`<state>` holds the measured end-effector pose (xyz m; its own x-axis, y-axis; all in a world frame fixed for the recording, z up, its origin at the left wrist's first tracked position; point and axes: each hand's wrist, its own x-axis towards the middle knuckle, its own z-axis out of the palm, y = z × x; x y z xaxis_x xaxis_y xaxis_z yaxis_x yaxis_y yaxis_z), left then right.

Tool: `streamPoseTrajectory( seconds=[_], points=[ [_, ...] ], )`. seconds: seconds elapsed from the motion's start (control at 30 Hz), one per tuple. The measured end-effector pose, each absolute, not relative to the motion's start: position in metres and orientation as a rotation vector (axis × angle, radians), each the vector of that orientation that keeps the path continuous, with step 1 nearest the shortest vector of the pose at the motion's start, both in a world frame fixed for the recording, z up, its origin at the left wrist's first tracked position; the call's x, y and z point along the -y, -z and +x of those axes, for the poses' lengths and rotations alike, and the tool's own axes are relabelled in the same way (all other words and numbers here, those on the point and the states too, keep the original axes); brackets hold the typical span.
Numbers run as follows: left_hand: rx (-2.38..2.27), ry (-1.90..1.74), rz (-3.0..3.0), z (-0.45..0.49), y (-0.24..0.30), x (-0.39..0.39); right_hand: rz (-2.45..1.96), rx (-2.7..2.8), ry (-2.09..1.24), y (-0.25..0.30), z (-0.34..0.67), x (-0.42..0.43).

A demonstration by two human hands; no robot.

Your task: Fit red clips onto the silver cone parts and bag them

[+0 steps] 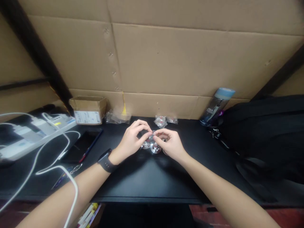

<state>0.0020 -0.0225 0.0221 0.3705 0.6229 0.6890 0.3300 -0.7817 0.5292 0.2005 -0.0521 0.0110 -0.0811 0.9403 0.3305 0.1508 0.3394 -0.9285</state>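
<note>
My left hand (140,134), with a dark watch (107,160) on its wrist, reaches in from the left with thumb and fingertips pinched together. Opposite it, my right hand (169,141) is pinched in the same way, and the fingertips of both nearly meet. What they hold between them is too small and blurred to name. Just under the fingers are several round, shiny silver discs (156,148) with reddish marks, partly hidden by the hands. Farther back on the black table (152,183) lie two similar discs in clear wrapping, one (161,121) beside the other (172,119).
At left are a white power strip (47,131) with cables, a dark tablet-like device (83,145) and an open cardboard box (88,110). A clear plastic bag (118,117) lies by the cardboard wall (152,60). A bottle (216,107) and black backpack (263,136) stand at right.
</note>
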Motion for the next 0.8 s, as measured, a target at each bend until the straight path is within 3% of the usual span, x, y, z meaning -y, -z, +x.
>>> streamPoseTrajectory(
  seconds=[0.37, 0.8],
  points=[
    [-0.748, -1.274, 2.238, 0.005, -0.018, 0.021, -0.948, 1.270, -1.322, -0.021, 0.203, 0.049],
    [-0.606, -1.105, 2.000, -0.009, -0.018, 0.007, -1.039, 1.288, -0.993, -0.017, 0.223, 0.025]
  ],
)
